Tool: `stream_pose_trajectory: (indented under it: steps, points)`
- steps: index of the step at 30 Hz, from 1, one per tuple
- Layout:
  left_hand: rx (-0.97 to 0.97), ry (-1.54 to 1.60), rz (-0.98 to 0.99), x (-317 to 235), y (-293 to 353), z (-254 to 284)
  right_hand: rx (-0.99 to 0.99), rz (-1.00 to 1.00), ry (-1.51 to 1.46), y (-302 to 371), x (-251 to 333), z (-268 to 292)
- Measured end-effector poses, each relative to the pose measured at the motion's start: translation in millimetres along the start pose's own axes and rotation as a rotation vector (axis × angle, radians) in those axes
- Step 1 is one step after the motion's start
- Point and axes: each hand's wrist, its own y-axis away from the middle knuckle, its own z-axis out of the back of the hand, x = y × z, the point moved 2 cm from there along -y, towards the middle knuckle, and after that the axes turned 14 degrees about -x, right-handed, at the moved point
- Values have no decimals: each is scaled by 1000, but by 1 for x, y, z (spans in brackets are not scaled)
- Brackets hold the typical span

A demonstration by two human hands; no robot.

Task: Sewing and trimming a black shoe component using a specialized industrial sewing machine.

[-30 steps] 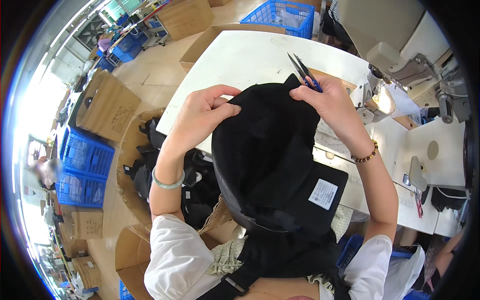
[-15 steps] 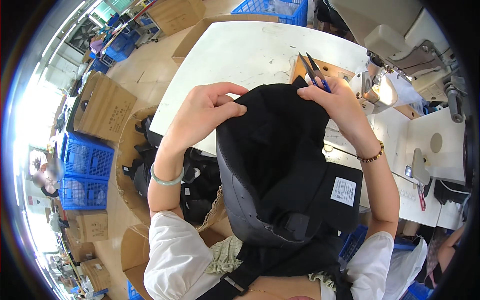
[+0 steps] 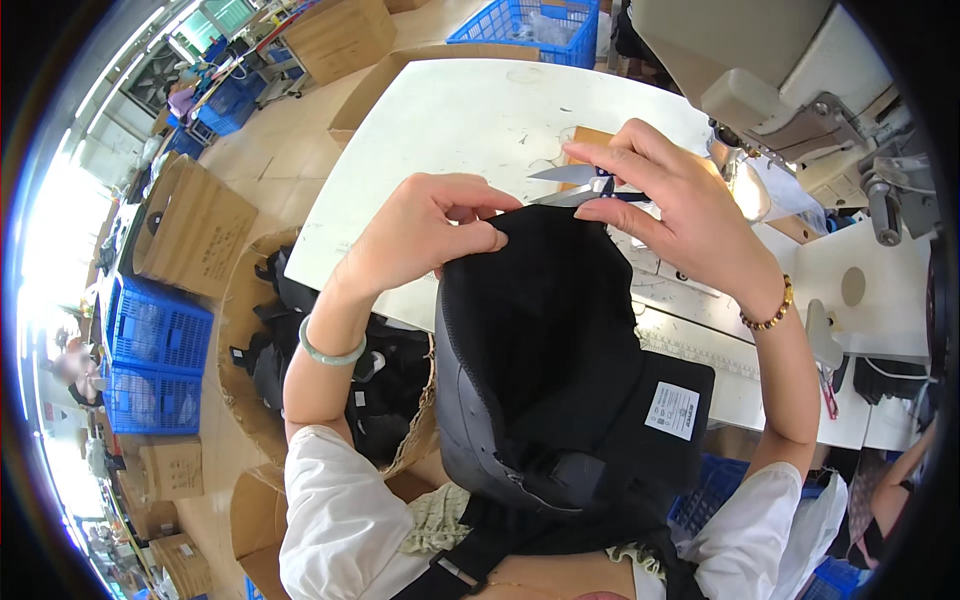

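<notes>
A black fabric bag [image 3: 540, 310] with a zipper along its left edge gapes open in front of my chest. My left hand [image 3: 425, 228] pinches its upper left rim between thumb and fingers. In my right hand [image 3: 690, 205] is a pair of thread snips [image 3: 562, 196] with dark blue handles. Their blades are spread and point left, the lower one close along the bag's top edge; whether it touches the fabric I cannot tell. On the bag's right flap sits a white label [image 3: 671, 410].
A white sewing table [image 3: 440, 120] lies beyond the bag, with a sewing machine [image 3: 800, 110] at the right. Left of me, a round-sided carton [image 3: 232, 350] holds black pieces. Blue crates [image 3: 160, 325] and cardboard boxes [image 3: 195, 225] stand on the floor.
The snips have turned from pointing up to pointing left, with blades now at the bag's top edge. My right hand no longer pinches the rim. The bag's top sits slightly lower.
</notes>
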Motion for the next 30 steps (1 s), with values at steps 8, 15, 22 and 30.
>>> stream_pose_trajectory:
  steps: [8,15,22,30]
  points:
    - [146,76,-178,-12,-19,-10,-43,270,169,15,-7,30]
    - [291,159,-129,-30,-28,-30,13,328,176,17,-3,49]
    - [373,162,-266,-37,-39,-44,58,400,196,22,-3,56]
    - [422,204,-254,-41,-42,-49,55,448,187,26,-7,60]
